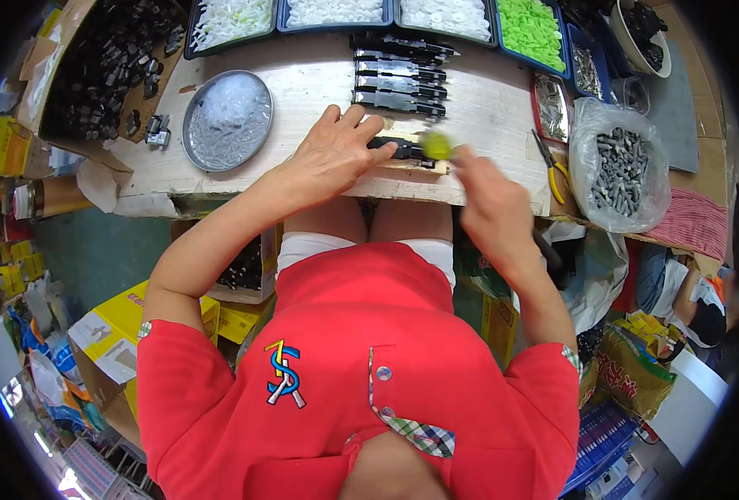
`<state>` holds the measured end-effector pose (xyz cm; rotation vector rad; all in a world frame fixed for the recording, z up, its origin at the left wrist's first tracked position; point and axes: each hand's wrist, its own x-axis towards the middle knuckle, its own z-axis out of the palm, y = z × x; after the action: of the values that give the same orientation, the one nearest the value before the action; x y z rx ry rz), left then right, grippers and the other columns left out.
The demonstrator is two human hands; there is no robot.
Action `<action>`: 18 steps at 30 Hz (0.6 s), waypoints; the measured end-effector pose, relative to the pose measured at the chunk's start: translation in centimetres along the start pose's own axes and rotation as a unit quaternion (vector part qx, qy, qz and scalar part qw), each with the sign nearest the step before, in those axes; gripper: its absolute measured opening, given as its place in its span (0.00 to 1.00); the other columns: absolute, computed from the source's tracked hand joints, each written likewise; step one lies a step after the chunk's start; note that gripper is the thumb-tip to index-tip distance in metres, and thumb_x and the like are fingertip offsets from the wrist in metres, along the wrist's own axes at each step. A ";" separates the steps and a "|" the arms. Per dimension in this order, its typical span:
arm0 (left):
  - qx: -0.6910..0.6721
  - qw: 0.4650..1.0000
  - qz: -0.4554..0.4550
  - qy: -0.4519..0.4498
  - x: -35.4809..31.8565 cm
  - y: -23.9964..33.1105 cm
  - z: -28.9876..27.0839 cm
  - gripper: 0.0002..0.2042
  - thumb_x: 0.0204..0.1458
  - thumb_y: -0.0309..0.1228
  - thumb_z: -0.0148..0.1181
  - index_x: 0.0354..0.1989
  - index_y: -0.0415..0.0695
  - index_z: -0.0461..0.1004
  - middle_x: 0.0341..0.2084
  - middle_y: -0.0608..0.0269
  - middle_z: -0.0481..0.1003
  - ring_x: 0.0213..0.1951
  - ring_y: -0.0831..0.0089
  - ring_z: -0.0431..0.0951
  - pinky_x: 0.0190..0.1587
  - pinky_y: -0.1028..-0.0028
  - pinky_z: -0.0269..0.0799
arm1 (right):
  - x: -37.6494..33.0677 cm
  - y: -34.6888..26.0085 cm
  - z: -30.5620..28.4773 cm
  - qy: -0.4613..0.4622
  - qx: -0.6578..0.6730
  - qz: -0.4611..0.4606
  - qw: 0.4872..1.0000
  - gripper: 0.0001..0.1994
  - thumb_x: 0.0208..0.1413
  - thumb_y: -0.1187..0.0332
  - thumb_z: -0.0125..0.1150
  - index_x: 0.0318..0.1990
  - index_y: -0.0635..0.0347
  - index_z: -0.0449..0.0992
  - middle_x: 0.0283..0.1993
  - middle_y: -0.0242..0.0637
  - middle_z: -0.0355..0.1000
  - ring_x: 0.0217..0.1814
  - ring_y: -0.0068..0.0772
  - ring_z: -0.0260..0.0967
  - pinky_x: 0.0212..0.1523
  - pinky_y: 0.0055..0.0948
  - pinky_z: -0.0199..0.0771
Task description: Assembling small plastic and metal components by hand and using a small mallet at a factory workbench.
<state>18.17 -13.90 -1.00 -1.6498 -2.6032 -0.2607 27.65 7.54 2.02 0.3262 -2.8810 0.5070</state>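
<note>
My left hand [336, 150] steadies a long black part [404, 150] on a pale wooden block [415, 169] at the table's front edge. The thumb presses on the part while the other fingers reach past its far side. In my right hand [492, 200] is a mallet with a yellow-green head [438, 146], blurred by motion; the fingers are wrapped round its handle, mostly hidden. The head is at the right end of the black part; whether they touch I cannot tell. Beyond them, several similar black assemblies [399, 86] with silvery plates lie in a stacked row.
A round metal dish [227, 122] of clear small pieces sits left, near a carton [128, 137] of black parts. Trays of white [336, 12] and green pieces [529, 33] line the back. Right are yellow-handled pliers [555, 171] and a plastic bag [584, 196] of grey parts.
</note>
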 end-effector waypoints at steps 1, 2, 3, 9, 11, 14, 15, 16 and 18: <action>0.003 1.000 0.003 0.000 0.3 -0.2 -0.1 0.25 0.32 0.21 0.56 0.46 0.50 0.72 0.34 0.62 0.65 0.38 0.65 0.63 0.37 0.69 0.58 | 0.3 0.5 1.1 -0.091 -0.065 0.022 0.994 0.11 0.52 0.69 0.52 0.44 0.56 0.66 0.27 0.40 0.68 0.23 0.43 0.68 0.20 0.37 0.66; 0.000 1.000 0.002 -0.005 0.4 -0.1 0.1 0.25 0.32 0.21 0.56 0.45 0.50 0.72 0.34 0.61 0.65 0.38 0.65 0.64 0.37 0.70 0.58 | 0.6 0.8 1.3 -0.059 -0.024 0.019 0.998 0.11 0.52 0.69 0.52 0.43 0.56 0.67 0.25 0.39 0.67 0.23 0.43 0.68 0.20 0.37 0.66; -0.003 1.000 0.001 -0.010 0.4 -0.1 0.2 0.25 0.32 0.21 0.56 0.45 0.50 0.73 0.33 0.61 0.65 0.38 0.65 0.64 0.38 0.70 0.59 | 0.7 0.8 0.9 -0.057 -0.027 0.021 0.998 0.11 0.52 0.69 0.52 0.43 0.56 0.67 0.25 0.39 0.67 0.23 0.43 0.68 0.20 0.37 0.66; 0.014 1.000 0.017 0.015 0.4 0.2 -0.2 0.23 0.32 0.22 0.57 0.43 0.48 0.73 0.33 0.61 0.65 0.39 0.65 0.64 0.37 0.69 0.60 | -0.3 0.0 1.6 -0.065 -0.051 0.025 0.996 0.07 0.53 0.65 0.50 0.37 0.57 0.65 0.23 0.42 0.68 0.19 0.48 0.67 0.19 0.42 0.66; -0.028 0.999 0.011 0.024 0.0 0.2 0.2 0.21 0.33 0.22 0.56 0.41 0.48 0.74 0.32 0.61 0.66 0.38 0.64 0.65 0.37 0.69 0.62 | 0.3 0.0 1.3 -0.071 -0.063 0.029 0.995 0.07 0.54 0.65 0.49 0.37 0.57 0.65 0.23 0.42 0.68 0.19 0.48 0.67 0.19 0.43 0.66; -0.101 0.994 -0.030 0.030 0.7 -1.0 0.2 0.20 0.33 0.20 0.56 0.40 0.48 0.75 0.29 0.62 0.66 0.36 0.62 0.67 0.36 0.68 0.66 | 1.1 1.0 1.0 -0.083 -0.046 0.034 0.995 0.09 0.55 0.63 0.48 0.38 0.58 0.66 0.24 0.44 0.70 0.21 0.50 0.68 0.20 0.43 0.66; -0.145 0.987 -0.063 0.003 0.9 -1.2 0.2 0.19 0.33 0.19 0.56 0.39 0.47 0.75 0.28 0.62 0.67 0.36 0.62 0.67 0.35 0.67 0.67 | 1.2 1.2 0.8 -0.060 -0.025 0.042 0.997 0.09 0.55 0.64 0.48 0.39 0.58 0.67 0.25 0.44 0.70 0.22 0.50 0.68 0.21 0.43 0.66; -0.166 0.982 -0.084 0.022 0.9 -1.3 0.4 0.21 0.31 0.19 0.57 0.40 0.45 0.73 0.28 0.61 0.68 0.35 0.61 0.68 0.36 0.66 0.68 | 1.0 1.0 0.6 -0.039 -0.002 0.051 0.998 0.09 0.55 0.64 0.48 0.40 0.58 0.68 0.27 0.44 0.70 0.24 0.51 0.68 0.22 0.42 0.66; -0.219 0.967 -0.111 0.066 0.6 -2.0 1.0 0.22 0.30 0.18 0.57 0.41 0.43 0.71 0.29 0.59 0.71 0.34 0.60 0.68 0.36 0.66 0.67 | 1.3 -0.6 0.0 0.055 0.093 0.026 0.994 0.10 0.55 0.67 0.48 0.42 0.60 0.68 0.29 0.45 0.71 0.26 0.50 0.69 0.24 0.40 0.67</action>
<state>16.20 -14.02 -2.19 -1.3681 -2.7634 -0.9826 26.52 6.76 2.49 0.2433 -2.7479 0.7806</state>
